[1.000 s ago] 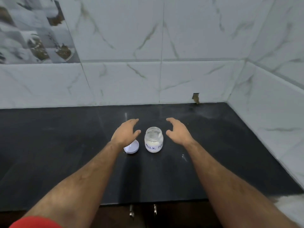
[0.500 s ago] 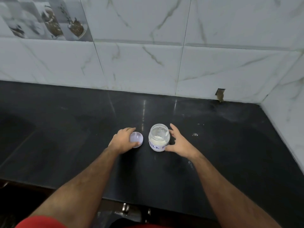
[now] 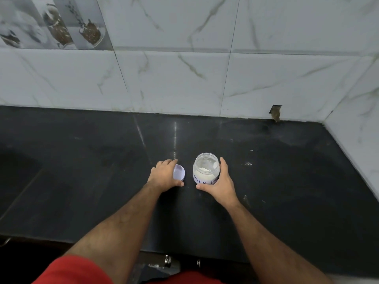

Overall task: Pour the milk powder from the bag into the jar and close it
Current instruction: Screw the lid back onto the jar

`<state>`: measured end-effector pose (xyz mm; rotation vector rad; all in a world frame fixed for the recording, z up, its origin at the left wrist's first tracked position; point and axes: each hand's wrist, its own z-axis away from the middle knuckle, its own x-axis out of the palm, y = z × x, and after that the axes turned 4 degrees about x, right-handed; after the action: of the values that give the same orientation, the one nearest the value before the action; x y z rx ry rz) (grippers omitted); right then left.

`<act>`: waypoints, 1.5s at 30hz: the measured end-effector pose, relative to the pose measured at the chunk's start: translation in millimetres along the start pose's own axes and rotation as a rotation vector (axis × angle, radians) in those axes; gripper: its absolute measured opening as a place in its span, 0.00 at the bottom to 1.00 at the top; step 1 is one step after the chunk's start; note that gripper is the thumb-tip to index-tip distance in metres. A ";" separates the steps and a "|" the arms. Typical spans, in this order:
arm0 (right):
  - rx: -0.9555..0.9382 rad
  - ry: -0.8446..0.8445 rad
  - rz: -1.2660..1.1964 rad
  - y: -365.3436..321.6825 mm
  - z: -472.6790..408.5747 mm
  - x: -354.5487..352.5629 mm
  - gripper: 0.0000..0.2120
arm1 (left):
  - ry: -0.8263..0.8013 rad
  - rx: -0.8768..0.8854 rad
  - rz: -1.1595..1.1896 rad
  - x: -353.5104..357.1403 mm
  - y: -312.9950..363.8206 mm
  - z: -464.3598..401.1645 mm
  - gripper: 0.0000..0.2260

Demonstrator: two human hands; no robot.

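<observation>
Head view: Your right hand [image 3: 220, 184] grasped the milk powder jar [image 3: 205, 169] just right of the frame's centre, with the thumb curled across the front below the handwritten label and the fingers wrapped round the jar's right side. The jar stood upright and uncapped on the black countertop [image 3: 82, 160], and white powder filled its lower part. Your left hand [image 3: 164, 175] gripped the white lid [image 3: 179, 172] immediately left of the jar; the fingers curled over the lid's far edge and the thumb lay at its near edge. The lid lay on the countertop with its hollow side up, apart from the jar. A few white specks [image 3: 248, 163] lay on the countertop to the right of the jar. Marbled white wall tiles [image 3: 184, 78] filled the upper half of the frame. A red garment [image 3: 71, 271] showed at the bottom edge.
</observation>
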<state>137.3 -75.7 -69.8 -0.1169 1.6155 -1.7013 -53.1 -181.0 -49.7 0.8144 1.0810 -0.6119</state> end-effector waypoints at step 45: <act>-0.038 -0.038 -0.202 -42.4 -30.0 -21.2 0.38 | -0.024 0.107 0.937 -78.8 87.1 -36.3 0.26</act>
<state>116.2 -43.5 -29.0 -0.3395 1.6539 -1.8073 -32.7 -98.0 38.7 1.2745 0.5388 0.1189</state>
